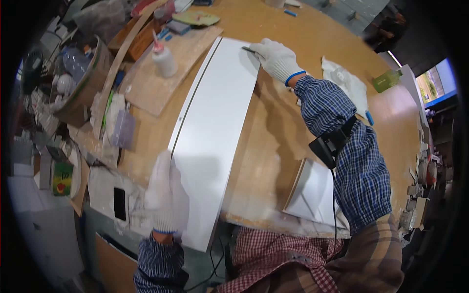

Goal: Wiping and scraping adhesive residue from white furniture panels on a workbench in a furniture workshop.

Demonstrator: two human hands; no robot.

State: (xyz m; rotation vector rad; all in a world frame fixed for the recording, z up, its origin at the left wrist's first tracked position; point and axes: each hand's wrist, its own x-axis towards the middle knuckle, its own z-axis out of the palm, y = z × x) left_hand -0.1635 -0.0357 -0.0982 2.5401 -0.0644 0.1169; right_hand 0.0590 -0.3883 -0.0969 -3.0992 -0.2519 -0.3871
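Note:
A long white panel (210, 112) with a dark groove along its left edge lies lengthwise on the wooden table, its near end jutting over the front edge. My right hand (278, 59), in a white knit glove, is closed on a small dark flat tool (250, 50) at the panel's far right corner. The tool's exact kind does not show. Beside the panel's near left edge, my gloved left hand (165, 195) rests with its fingers stretched forward along that edge; it is slightly blurred. No tool shows in it.
A white glue bottle (164, 61) stands on a board (151, 90) at the far left, beside a full bin (85, 93). A phone (119, 203) lies at the near left. Right of the panel are a smaller white panel (315, 190), a white cloth (347, 83) and a green bottle (387, 80).

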